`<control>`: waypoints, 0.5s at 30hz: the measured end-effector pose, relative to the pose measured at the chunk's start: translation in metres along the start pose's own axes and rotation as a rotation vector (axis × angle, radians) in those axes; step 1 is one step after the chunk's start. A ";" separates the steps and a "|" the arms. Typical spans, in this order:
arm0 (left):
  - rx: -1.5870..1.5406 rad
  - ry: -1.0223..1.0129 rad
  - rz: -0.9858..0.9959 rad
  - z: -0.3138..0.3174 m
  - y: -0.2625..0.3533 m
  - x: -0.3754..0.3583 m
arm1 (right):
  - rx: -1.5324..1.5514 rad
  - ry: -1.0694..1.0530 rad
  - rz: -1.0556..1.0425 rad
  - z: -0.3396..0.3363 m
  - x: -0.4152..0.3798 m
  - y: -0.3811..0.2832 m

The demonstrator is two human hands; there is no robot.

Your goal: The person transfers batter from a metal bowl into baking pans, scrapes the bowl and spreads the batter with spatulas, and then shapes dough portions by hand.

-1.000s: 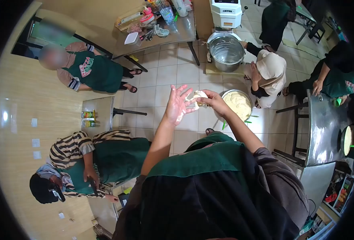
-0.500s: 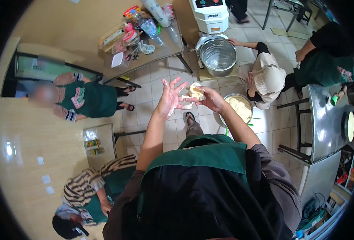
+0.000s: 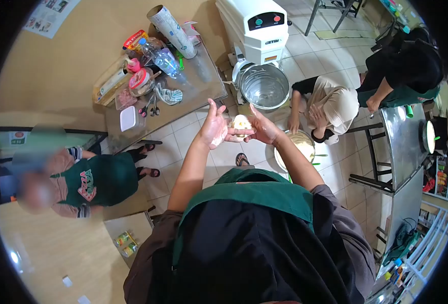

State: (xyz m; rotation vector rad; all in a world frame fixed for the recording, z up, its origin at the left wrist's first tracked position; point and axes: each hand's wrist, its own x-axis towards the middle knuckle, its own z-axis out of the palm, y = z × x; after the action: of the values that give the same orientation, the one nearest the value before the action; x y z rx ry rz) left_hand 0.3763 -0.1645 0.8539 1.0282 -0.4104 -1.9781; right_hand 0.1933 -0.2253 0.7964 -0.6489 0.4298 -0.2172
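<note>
A small lump of pale yellow dough (image 3: pixel 241 122) sits between my two hands, above the tiled floor. My left hand (image 3: pixel 215 127) is open, palm up, its fingers stretched towards the lump and smeared with sticky dough. My right hand (image 3: pixel 264 127) grips the lump from the other side with its fingers; some of them are hidden. Below my right forearm stands a round metal basin (image 3: pixel 311 144) of similar pale dough, partly covered by the forearm.
A mixer (image 3: pixel 257 30) with a steel bowl (image 3: pixel 265 87) stands ahead. A person in a beige headscarf (image 3: pixel 338 101) crouches beside the basin. A cluttered table (image 3: pixel 203 66) is at front left, a steel table (image 3: pixel 404 147) at right. A person in a green apron (image 3: pixel 102 180) stands left.
My left fingers have come closer to the dough, which my right hand still grips. My view has shifted, and the crouching person's hand has moved from the mixer bowl to the basin.
</note>
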 end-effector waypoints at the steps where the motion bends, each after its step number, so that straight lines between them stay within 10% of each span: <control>1: -0.050 -0.026 -0.042 -0.015 0.009 0.004 | -0.016 -0.001 0.017 -0.003 0.013 -0.002; 15: -0.105 0.130 0.479 -0.072 0.054 -0.005 | 0.416 0.078 -0.198 0.027 0.100 -0.008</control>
State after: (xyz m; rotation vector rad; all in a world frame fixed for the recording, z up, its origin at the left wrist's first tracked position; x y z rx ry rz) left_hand 0.4632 -0.1857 0.8454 0.8883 -0.4306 -1.4820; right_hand 0.2944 -0.2499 0.7887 -0.2732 0.3798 -0.5072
